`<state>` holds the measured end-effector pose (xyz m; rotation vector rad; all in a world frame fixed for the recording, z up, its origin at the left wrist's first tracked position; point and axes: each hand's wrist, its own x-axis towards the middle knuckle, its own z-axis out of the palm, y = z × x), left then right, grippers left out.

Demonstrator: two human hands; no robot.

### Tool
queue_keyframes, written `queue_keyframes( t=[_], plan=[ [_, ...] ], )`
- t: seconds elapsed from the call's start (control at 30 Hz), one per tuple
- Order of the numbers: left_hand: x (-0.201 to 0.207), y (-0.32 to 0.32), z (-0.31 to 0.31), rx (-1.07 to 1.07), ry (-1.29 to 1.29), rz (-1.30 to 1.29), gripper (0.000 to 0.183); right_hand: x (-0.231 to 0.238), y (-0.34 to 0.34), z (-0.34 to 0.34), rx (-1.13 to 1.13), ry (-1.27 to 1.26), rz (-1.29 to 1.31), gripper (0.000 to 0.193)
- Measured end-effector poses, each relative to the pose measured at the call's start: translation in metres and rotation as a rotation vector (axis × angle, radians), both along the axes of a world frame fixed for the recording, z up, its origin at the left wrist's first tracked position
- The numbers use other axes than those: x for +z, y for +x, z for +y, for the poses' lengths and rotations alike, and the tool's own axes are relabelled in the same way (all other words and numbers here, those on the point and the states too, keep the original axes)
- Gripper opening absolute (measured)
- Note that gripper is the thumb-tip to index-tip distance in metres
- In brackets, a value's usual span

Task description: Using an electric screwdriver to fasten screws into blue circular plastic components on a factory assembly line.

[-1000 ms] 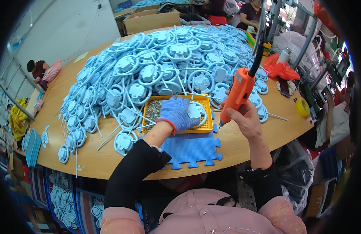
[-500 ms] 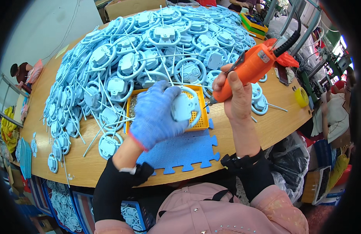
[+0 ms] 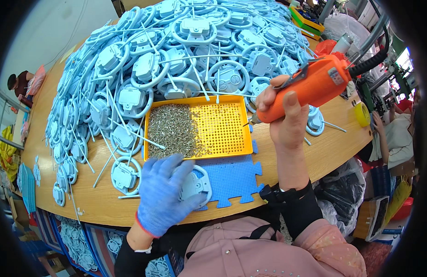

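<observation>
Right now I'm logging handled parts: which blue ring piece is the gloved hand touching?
The ring piece over the blue foam mat, in front of the yellow tray; the left hand touches no other.

Tilted orange screwdriver (image 3: pixel 310 87); pale-blue ringed part (image 3: pixel 193 184) over blue mat (image 3: pixel 234 177)

Cylindrical plastic electric screwdriver (image 3: pixel 310 90): orange; coiled cable (image 3: pixel 370 65): black. Knit fabric glove (image 3: pixel 159 196): blue, red cuff edge (image 3: pixel 140 225). Ring-shaped plastic part (image 3: pixel 194 185) by glove: pale blue, same for heaped ring-shaped plastic parts (image 3: pixel 195 28). Rectangular plastic tray (image 3: pixel 220 131): yellow, dotted hole grid. Small metal screws (image 3: pixel 171 129): silvery grey. Jigsaw-edged foam mat (image 3: pixel 234 175): mid-blue. Wooden tabletop (image 3: pixel 331 150): tan, grained.
</observation>
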<state>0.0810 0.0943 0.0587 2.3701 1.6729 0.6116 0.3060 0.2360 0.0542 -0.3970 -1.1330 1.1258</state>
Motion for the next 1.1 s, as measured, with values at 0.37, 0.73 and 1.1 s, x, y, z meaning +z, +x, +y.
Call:
queue_keyframes(
  t=[0.37, 0.73, 1.1],
  plan=[
    [-0.056, 0.036, 0.136, -0.51, 0.052, 0.28, 0.065, -0.003, -0.011, 0.015, -0.034, 0.019, 0.0, 0.038],
    [-0.029, -0.022, 0.105, -0.236, -0.063, 0.517, 0.073, -0.008, -0.008, 0.014, -0.016, -0.002, -0.026, 0.04],
    [-0.018, -0.017, 0.079, -0.343, -0.073, 0.483, 0.074, -0.012, -0.009, 0.015, -0.052, -0.032, -0.032, 0.04]
  ],
)
